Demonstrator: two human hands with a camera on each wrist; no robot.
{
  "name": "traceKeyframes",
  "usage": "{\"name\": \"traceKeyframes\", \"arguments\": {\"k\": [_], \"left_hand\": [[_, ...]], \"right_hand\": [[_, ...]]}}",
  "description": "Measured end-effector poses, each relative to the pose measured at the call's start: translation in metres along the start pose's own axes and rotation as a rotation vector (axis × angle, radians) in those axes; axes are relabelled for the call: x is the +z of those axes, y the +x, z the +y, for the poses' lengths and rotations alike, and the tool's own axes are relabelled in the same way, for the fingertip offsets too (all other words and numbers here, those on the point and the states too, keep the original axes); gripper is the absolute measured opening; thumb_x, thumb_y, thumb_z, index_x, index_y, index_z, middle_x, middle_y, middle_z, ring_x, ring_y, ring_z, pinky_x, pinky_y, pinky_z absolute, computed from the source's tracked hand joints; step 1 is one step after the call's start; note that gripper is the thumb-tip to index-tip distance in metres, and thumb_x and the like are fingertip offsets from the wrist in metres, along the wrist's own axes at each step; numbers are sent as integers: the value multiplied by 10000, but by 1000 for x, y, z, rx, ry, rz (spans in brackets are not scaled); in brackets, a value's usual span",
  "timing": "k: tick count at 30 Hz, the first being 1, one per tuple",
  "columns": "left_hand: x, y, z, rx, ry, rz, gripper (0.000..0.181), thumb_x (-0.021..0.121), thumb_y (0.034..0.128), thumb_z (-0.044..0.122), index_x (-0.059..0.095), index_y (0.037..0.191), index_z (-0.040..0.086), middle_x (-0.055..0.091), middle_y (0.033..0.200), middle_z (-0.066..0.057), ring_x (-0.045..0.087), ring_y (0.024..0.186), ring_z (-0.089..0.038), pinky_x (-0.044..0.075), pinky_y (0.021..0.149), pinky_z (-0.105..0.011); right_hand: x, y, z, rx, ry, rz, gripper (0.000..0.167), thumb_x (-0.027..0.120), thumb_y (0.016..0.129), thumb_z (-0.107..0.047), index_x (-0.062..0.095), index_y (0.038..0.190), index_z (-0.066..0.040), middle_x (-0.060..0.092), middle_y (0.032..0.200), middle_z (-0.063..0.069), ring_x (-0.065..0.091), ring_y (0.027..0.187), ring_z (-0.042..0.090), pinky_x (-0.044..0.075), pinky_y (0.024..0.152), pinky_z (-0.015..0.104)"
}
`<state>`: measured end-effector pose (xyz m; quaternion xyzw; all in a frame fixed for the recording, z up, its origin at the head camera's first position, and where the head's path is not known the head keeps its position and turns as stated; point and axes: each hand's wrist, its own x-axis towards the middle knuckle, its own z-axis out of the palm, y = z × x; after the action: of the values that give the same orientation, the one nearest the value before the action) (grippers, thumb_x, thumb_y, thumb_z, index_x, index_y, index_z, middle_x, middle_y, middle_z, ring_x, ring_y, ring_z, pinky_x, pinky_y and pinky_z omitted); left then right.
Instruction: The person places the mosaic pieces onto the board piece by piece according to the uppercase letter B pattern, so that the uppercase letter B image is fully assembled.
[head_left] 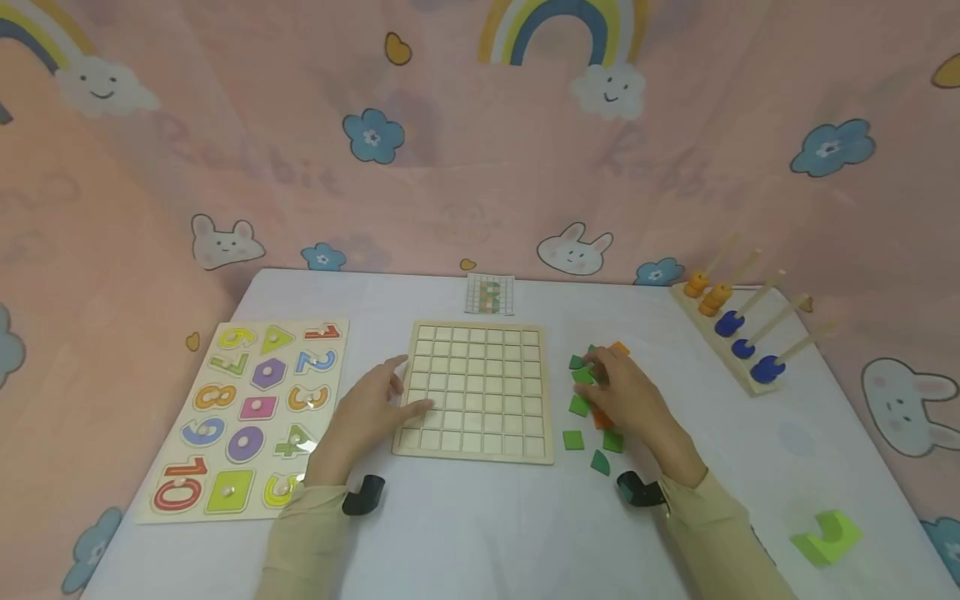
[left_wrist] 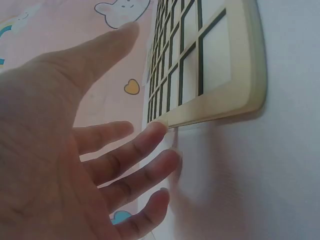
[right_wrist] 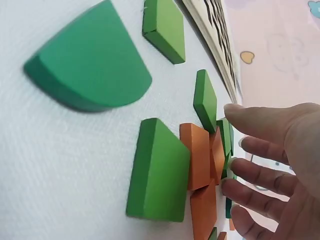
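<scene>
A wooden grid board (head_left: 472, 457) lies flat on the white table, its cells bare. The left hand (head_left: 367, 412) is at its left edge, thumb over the frame and fingertips beside the side; in the left wrist view the hand (left_wrist: 75, 140) has relaxed, spread fingers near the rim (left_wrist: 215, 107). Over a loose group of green and orange pieces right of the board hovers or rests the right hand (head_left: 630, 396). In the right wrist view that hand (right_wrist: 280, 175) has bent, parted fingers by green tiles (right_wrist: 160, 175) and orange tiles (right_wrist: 197, 155); contact is unclear.
A number-and-shape puzzle board (head_left: 258, 408) lies at the left. Behind the grid is a small pattern card (head_left: 490, 295). A peg stand (head_left: 731, 342) with orange and blue beads is at the back right, and a light green block (head_left: 827, 537) sits front right.
</scene>
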<state>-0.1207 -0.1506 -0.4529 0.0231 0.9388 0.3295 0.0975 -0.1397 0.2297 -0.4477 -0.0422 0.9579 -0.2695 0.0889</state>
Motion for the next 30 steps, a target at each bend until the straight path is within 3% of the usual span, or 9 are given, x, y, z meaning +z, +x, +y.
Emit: {"name": "traceKeyframes", "arguments": {"k": [5,15,22,30], "left_hand": [[1,-1,-4,3,-14,-28,1055,878,833,515,371,1644,70,622,1120,-52,550,967,-203,459,829,-362],[4,0,-9,43,78,-36,1141,961,741,438,385,1624,3,569,1051,-38,501,929,-189,430,792,-332],[3,0,-6,41,88,-41,1071,964,747,407,446,1594,5,532,1017,-33,470,900,-187,397,750,-318],[4,-1,-7,33,79,-50,1067,953,768,398,423,1608,8,533,1035,-38,469,912,-187,393,764,-321]], "right_hand": [[2,3,5,-11,9,15,389,759,986,-202,639,1297,-2,639,1220,194,613,1103,351,523,950,545],[5,8,7,-25,49,37,296,793,953,-152,686,1178,7,614,1106,164,566,976,300,484,864,446],[5,2,7,-37,52,9,305,772,971,-172,685,1221,-20,631,1123,157,555,957,275,471,799,382],[-4,-17,6,-126,91,-44,488,805,906,-23,644,1365,23,654,1189,195,622,1043,322,550,904,481]]}}
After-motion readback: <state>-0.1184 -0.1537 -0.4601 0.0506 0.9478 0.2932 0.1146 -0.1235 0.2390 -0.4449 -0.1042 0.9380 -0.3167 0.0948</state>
